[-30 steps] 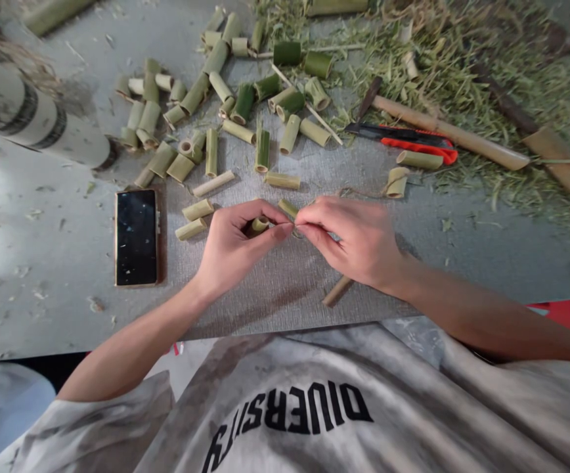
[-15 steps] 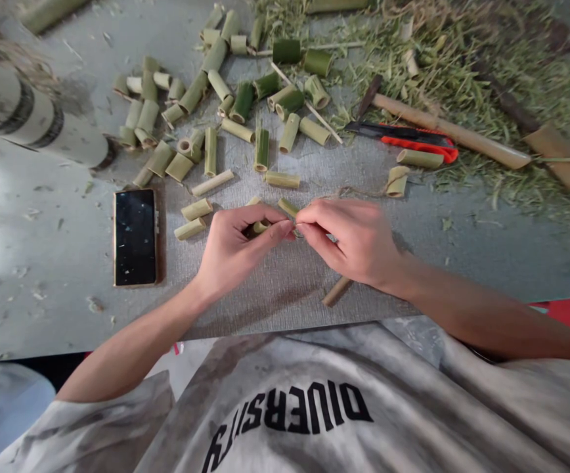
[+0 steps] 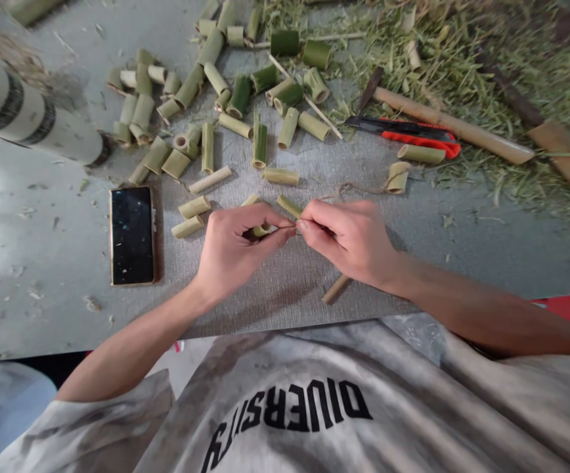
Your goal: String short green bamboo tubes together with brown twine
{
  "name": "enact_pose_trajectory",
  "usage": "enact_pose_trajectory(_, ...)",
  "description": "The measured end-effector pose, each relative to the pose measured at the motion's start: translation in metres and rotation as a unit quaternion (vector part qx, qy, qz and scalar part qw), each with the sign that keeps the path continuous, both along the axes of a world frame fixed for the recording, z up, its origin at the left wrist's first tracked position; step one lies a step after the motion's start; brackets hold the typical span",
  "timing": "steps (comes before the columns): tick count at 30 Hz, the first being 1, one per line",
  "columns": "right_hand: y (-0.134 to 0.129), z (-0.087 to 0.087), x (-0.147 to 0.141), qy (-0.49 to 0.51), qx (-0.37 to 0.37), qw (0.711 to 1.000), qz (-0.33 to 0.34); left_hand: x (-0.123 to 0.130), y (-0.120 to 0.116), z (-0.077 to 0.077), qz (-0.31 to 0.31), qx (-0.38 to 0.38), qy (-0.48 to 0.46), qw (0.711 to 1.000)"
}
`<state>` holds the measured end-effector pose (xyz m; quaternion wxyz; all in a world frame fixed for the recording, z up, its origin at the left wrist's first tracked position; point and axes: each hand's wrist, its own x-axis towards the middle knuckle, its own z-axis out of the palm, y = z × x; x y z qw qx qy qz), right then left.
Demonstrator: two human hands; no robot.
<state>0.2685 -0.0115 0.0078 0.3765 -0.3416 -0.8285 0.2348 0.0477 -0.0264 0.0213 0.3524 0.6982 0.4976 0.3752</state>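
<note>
My left hand and my right hand meet at the fingertips above the table, both closed in a pinch. Between the fingertips shows a thin strand of twine, mostly covered by the fingers. More brown twine runs from behind my right hand to a short bamboo piece. A green bamboo piece lies just beyond the fingertips. Another bamboo tube is partly hidden behind my left thumb and index finger. Below my right hand a brown stick lies on the table, its far end covered.
Many cut bamboo tubes lie across the far side. A hammer and a red and black utility knife rest by green shavings at right. At left are a phone and a black-banded white cylinder.
The fingertips stay pinched together, with small shifts of the fingers; my right fingers have drawn in slightly. The whole view has shifted a little. The objects on the table lie as before.
</note>
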Motion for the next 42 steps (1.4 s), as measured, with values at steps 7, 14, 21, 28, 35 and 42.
enact_pose_trajectory(7, 0.0006, 0.0003, 0.0008, 0.011, -0.029, 1.0, 0.003, -0.0004, -0.0002, 0.0002, -0.019, 0.05, 0.017, 0.998)
enact_pose_trajectory(14, 0.0012, 0.0018, 0.0005, 0.031, -0.086, 0.996, 0.021, -0.0001, -0.0003, 0.001, -0.032, 0.081, 0.019, 0.996)
enact_pose_trajectory(21, 0.0014, 0.0054, 0.0013, 0.045, -0.119, 0.991, 0.03, -0.0006, -0.0003, -0.0021, -0.039, 0.113, 0.014, 0.993)
enact_pose_trajectory(28, 0.0026, 0.0049, 0.0007, 0.062, -0.141, 0.987, 0.037, -0.0001, -0.0015, -0.0015, -0.045, 0.117, 0.018, 0.992)
enact_pose_trajectory(35, 0.0023, 0.0044, 0.0, 0.074, -0.131, 0.988, 0.031, -0.0006, 0.0013, -0.0003, -0.021, 0.028, 0.021, 0.999)
enact_pose_trajectory(42, 0.0022, 0.0035, -0.0009, 0.085, -0.136, 0.987, 0.031, 0.0005, 0.0005, 0.0008, -0.03, 0.026, -0.009, 0.999)
